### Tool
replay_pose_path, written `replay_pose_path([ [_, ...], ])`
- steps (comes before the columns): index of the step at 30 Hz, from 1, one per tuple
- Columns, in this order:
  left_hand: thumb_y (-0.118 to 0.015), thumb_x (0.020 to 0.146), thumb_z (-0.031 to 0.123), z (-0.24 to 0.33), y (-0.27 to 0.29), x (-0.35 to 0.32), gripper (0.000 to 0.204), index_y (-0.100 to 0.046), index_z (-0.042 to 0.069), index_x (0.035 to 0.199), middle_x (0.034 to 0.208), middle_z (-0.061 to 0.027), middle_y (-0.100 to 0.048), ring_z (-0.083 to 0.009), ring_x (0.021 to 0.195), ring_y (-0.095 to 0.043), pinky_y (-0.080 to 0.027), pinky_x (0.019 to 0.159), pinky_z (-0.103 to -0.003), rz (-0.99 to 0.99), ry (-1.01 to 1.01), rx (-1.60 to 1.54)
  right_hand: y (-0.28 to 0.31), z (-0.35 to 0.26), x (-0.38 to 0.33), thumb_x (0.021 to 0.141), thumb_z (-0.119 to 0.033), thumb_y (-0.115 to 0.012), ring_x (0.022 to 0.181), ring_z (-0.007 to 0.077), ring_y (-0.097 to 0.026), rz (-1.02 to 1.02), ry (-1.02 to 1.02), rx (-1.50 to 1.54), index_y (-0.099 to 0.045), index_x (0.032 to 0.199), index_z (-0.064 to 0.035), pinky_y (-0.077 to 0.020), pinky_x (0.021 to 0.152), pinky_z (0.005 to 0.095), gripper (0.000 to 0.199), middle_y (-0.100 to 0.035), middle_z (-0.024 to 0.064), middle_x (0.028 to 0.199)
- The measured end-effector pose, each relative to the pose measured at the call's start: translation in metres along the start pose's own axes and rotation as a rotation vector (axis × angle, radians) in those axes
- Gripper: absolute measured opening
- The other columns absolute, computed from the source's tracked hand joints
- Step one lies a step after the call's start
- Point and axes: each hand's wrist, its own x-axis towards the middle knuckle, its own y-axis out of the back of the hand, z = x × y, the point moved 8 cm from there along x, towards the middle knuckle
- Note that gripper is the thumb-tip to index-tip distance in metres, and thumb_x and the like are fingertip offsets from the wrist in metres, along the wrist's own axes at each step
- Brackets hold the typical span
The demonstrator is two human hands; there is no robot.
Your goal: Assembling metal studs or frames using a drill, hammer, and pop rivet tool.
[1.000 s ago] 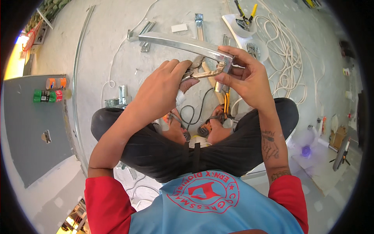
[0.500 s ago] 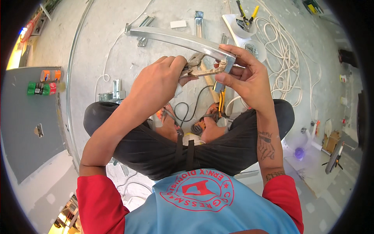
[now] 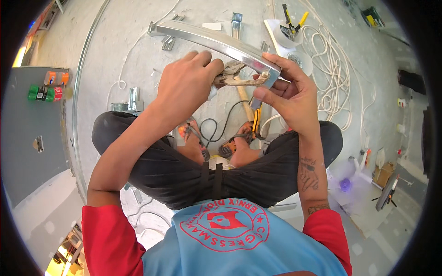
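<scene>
My left hand (image 3: 186, 85) is closed round the handles of a locking clamp (image 3: 248, 82), worn and spattered with tan residue. The clamp's jaws reach right to the bent end of a shiny metal channel (image 3: 214, 40). That channel slants away toward the upper left, raised above the floor. At its bent corner, my right hand (image 3: 294, 92) pinches the metal, thumb below and fingers above and behind. Whether the jaws bite firmly on the metal cannot be made out. Part of the clamp's handles is hidden inside my left hand.
Beyond my right hand lie a tub (image 3: 287, 37) with yellow-and-black-handled tools and a loose coil of white cable (image 3: 329, 78). Short metal offcuts (image 3: 235, 26) are scattered ahead. A wooden handle (image 3: 243, 97) and a yellow-black tool (image 3: 257, 117) lie by my feet. Bottles (image 3: 46, 93) stand left.
The far end of the channel has swung slightly right and nearer. Both hands keep their grips, with the clamp still at the bent corner. The whole view has shifted a little.
</scene>
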Motion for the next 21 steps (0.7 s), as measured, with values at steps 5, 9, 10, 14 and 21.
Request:
replay_pose_path([
  [5, -0.074, 0.069, 0.015, -0.005, -0.003, 0.0, 0.018, -0.07, 0.005, 0.083, 0.082, -0.0098, -0.064, -0.0294, 0.073, -0.067, -0.053, 0.061, -0.041, -0.09, 0.083, -0.023, -0.007, 0.001, -0.002, 0.077, 0.006, -0.08, 0.101, 0.0196, -0.068, -0.011, -0.016, 0.017, -0.054, 0.135, -0.0005, -0.0582, 0.087, 0.0307, 0.064, -0.063, 0.0117, 0.12],
  [9, -0.073, 0.066, 0.014, -0.014, -0.002, -0.002, 0.015, -0.07, 0.005, 0.077, 0.079, -0.0095, -0.063, -0.0306, 0.071, -0.067, -0.054, 0.062, -0.041, -0.077, 0.092, -0.002, -0.015, 0.0, -0.002, 0.079, 0.009, -0.078, 0.11, 0.0253, -0.067, -0.043, -0.018, 0.012, -0.05, 0.139, 0.0015, -0.0578, 0.093, 0.036, 0.066, -0.062, 0.0164, 0.125],
  [10, -0.072, 0.066, 0.014, -0.016, -0.004, -0.003, 0.013, -0.07, 0.005, 0.076, 0.078, -0.0095, -0.063, -0.031, 0.07, -0.067, -0.054, 0.062, -0.041, -0.078, 0.086, 0.012, -0.018, 0.0, -0.002, 0.079, 0.009, -0.078, 0.111, 0.0253, -0.066, -0.05, -0.008, -0.003, -0.05, 0.139, 0.0014, -0.0579, 0.093, 0.036, 0.066, -0.062, 0.0164, 0.125],
  [14, -0.069, 0.067, 0.011, -0.036, -0.014, -0.011, 0.012, -0.069, 0.004, 0.077, 0.081, -0.0137, -0.066, -0.0356, 0.072, -0.066, -0.054, 0.065, -0.045, -0.05, 0.161, 0.046, -0.015, 0.003, 0.003, 0.076, 0.005, -0.081, 0.104, 0.0219, -0.068, -0.037, -0.1, 0.022, -0.053, 0.137, -0.002, -0.0574, 0.088, 0.0321, 0.068, -0.062, 0.0139, 0.123],
  [21, -0.068, 0.085, 0.029, -0.113, -0.028, -0.021, 0.028, -0.071, 0.002, 0.081, 0.08, -0.0212, -0.069, -0.0419, 0.077, -0.067, -0.051, 0.068, -0.05, -0.08, 0.292, 0.259, 0.229, -0.05, -0.085, 0.094, -0.018, -0.07, 0.099, 0.0239, -0.067, 0.822, 0.382, -0.096, -0.053, 0.129, 0.0034, -0.0557, 0.088, 0.035, 0.045, -0.064, 0.0168, 0.115],
])
